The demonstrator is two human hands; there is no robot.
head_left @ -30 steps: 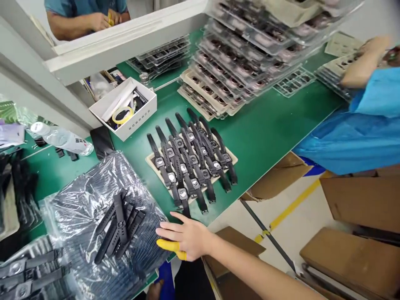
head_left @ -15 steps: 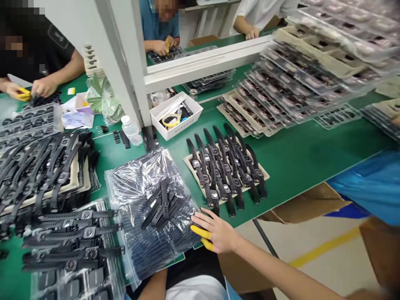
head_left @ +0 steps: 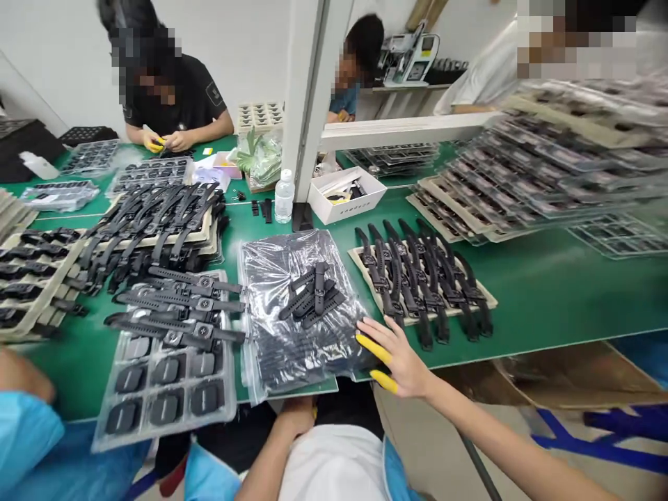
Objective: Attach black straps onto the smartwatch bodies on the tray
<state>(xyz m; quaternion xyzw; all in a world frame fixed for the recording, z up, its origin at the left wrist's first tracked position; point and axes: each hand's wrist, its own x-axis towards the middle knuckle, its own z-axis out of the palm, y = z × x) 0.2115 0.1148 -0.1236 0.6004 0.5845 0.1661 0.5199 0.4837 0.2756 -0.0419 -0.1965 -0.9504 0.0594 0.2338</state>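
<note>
My right hand [head_left: 399, 356], with yellow finger cots on two digits, lies with spread fingers on the lower right corner of a clear plastic bag [head_left: 266, 268]. The bag is full of black watch straps, and a small heap of loose black straps [head_left: 319, 289] rests on top. Just right of that hand stands a beige tray [head_left: 360, 261] of black smartwatches [head_left: 417, 278] with straps attached. My left hand [head_left: 300, 415] is low by my lap at the table's front edge; its fingers are mostly hidden.
Left of the bag, a clear tray [head_left: 229, 403] of square black pieces carries several watches. Behind it are stacked watch trays [head_left: 156, 216]. A plastic bottle [head_left: 284, 197], a white box [head_left: 347, 202] and tilted tray stacks [head_left: 527, 167] stand farther back. Co-workers sit across, and a blue sleeve [head_left: 31, 424] is at left.
The view has swung left and levelled, so things appear farther right. My right hand stays at the bag's corner. My left hand now shows below the table edge, where only the forearm showed before.
</note>
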